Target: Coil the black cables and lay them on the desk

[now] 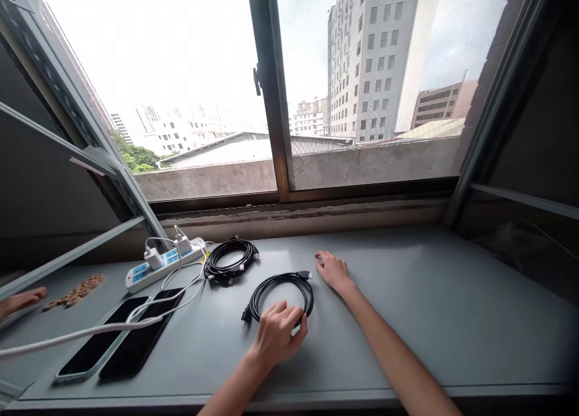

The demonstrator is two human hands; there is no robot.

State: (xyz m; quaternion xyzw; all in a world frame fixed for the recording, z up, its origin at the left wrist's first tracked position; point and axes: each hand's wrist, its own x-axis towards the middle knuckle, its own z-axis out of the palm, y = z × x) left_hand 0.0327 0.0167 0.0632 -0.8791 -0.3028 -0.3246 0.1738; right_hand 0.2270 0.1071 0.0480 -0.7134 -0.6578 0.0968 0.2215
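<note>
A coiled black cable (258, 293) with a plug at each of two sides lies on the grey table (407, 319). My left hand (279, 331) is over the near edge of this coil, fingers curled down around the cable. To the right of the coil, my right hand (333, 270) rests on the table with its fingers apart and nothing in it. A second black cable coil (230, 256) sits farther back, left of the first one.
A white power strip (165, 264) with plugged chargers and white cords stands at the back left, near two phones (106, 337) (142, 334). Small brown pieces (79, 291) and another person's hand (22, 301) are at far left. Metal frames flank the window.
</note>
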